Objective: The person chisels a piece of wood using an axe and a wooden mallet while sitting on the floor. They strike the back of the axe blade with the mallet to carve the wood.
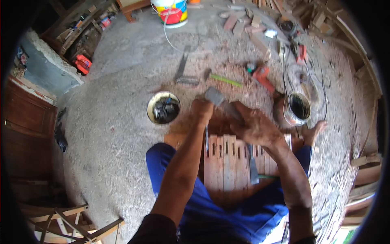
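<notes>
My left hand [202, 112] is closed around the handle of a chisel [207, 140]. The chisel's thin shaft points down at a row of wooden slats [227, 175] with slots cut across their far ends. In my right hand [258, 126] is a mallet, its blocky grey head [214, 96] just above my left fist; the handle is partly blurred, and I cannot tell whether head and chisel touch. A flat dark-grey blade [254, 173] rests on the slats, near a green strip. The slats lie between my legs, in blue trousers [227, 215].
A tin of metal pieces [152, 116] stands left of my hands, another tin [280, 112] right. Beyond lie a try square [183, 67], a green-handled hammer [225, 80] and a red power drill [263, 78]. Cables and wood offcuts [260, 44] spread far right; a colourful bucket [174, 16] stands far off.
</notes>
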